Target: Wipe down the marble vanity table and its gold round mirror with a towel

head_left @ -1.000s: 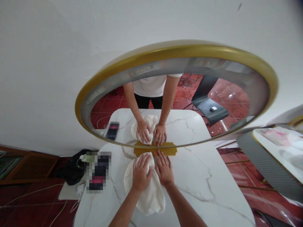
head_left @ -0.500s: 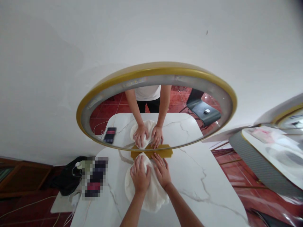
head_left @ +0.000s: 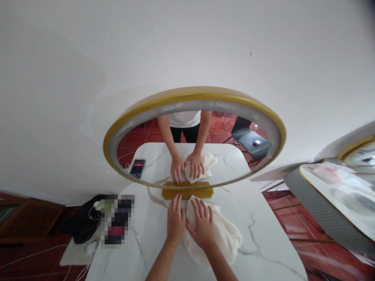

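Note:
A white cloth (head_left: 222,234) lies bunched on the white marble table (head_left: 263,242), just in front of a round gold-framed mirror (head_left: 193,97) on a gold base (head_left: 187,192). My right hand (head_left: 202,224) lies flat on the cloth with its fingers spread. My left hand (head_left: 175,219) rests flat beside it, fingers together and stretched out, touching the cloth's left edge and the table. The mirror reflects both hands, the cloth and my arms.
A blurred-out dark object (head_left: 117,220) sits on the table's left side. Cables and a dark bag (head_left: 84,222) lie on the red tiled floor at left. A second mirror (head_left: 336,195) leans at right. A white wall stands behind.
The cloth has slid from under my left hand to the right, and now lies under my right hand. The view has pulled back from the mirror.

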The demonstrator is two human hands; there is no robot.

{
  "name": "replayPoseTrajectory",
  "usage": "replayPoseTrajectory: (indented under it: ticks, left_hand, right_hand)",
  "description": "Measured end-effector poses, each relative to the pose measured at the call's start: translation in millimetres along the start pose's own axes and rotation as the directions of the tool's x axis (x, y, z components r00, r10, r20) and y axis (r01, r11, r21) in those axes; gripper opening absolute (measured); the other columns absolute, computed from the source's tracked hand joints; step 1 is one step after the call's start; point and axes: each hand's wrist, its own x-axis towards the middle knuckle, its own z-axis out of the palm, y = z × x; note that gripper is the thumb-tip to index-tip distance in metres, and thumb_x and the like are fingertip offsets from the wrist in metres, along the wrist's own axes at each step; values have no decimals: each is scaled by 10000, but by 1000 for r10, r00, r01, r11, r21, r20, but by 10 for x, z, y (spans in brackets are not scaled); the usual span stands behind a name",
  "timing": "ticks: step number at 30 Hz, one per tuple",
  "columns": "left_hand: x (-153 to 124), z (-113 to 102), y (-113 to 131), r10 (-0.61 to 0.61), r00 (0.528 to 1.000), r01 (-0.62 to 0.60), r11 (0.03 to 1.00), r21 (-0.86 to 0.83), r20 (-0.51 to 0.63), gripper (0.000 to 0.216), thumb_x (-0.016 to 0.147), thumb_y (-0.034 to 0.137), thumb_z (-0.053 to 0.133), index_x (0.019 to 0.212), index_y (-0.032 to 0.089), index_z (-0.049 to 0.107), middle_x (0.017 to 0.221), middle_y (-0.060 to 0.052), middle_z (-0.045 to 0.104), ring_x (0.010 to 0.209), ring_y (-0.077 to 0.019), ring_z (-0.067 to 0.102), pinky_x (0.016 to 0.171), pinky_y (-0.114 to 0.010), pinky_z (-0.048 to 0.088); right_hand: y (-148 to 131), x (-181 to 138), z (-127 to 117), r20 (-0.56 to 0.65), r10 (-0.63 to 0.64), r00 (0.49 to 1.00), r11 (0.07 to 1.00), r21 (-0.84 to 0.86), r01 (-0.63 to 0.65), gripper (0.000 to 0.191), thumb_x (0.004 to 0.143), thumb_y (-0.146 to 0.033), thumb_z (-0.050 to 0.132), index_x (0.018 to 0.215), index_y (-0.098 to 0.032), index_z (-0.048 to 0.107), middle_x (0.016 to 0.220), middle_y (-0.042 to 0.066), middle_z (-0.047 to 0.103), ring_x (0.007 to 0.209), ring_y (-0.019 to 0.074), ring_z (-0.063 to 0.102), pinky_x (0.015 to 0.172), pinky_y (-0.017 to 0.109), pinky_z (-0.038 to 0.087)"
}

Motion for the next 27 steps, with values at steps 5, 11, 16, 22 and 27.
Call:
replayPoseTrajectory:
  ticks: [5, 11, 16, 22, 27]
  left_hand:
    - [13, 29, -144, 129, 988, -138, 984, 115, 86, 615, 820, 47, 308, 1410, 216, 265, 1426, -39, 389, 1367, -187, 225, 1101, -456, 284]
    - [6, 94, -178, 128, 987, -142, 975, 170, 94, 604, 829, 65, 333, 1414, 192, 255, 1447, -40, 355, 1374, -176, 204, 1104, -415, 289]
    - [6, 94, -195, 133, 985, -154, 966, 210, 108, 574, 854, 105, 343, 1414, 200, 261, 1444, -38, 362, 1368, -184, 223, 1104, -417, 275]
    - [9, 88, -191, 140, 985, -159, 961, 225, 101, 585, 842, 94, 340, 1412, 203, 266, 1436, -38, 375, 1364, -186, 234, 1104, -428, 269]
    - [9, 88, -164, 150, 985, -166, 955, 245, 84, 616, 829, 57, 315, 1420, 220, 248, 1432, -37, 382, 1356, -193, 255, 1107, -450, 253]
  right_hand:
    - [-63, -18, 126, -29, 30, 999, 997, -70, -32, 772, 790, -426, 474, 1456, -227, 140, 1500, 52, 180, 1379, 305, 95, 1081, 572, 87]
    - [52, 179, 181, -50, 18, 999, 999, -40, -20, 765, 789, -365, 458, 1454, -157, 143, 1500, 75, 177, 1381, 285, 101, 1097, 520, 124]
    - [71, 275, 150, 59, -181, 982, 983, 48, 178, 749, 771, -356, 476, 1446, -216, 184, 1490, 2, 221, 1382, 221, 124, 1127, 439, 97]
    - [251, 229, 46, 78, -180, 981, 984, 26, 178, 755, 758, -340, 497, 1442, -251, 189, 1484, -14, 236, 1375, 213, 157, 1126, 429, 95]
    - [571, 149, -9, 13, -10, 1000, 999, -52, 10, 752, 765, -325, 481, 1446, -240, 174, 1482, 3, 244, 1371, 239, 167, 1111, 478, 120]
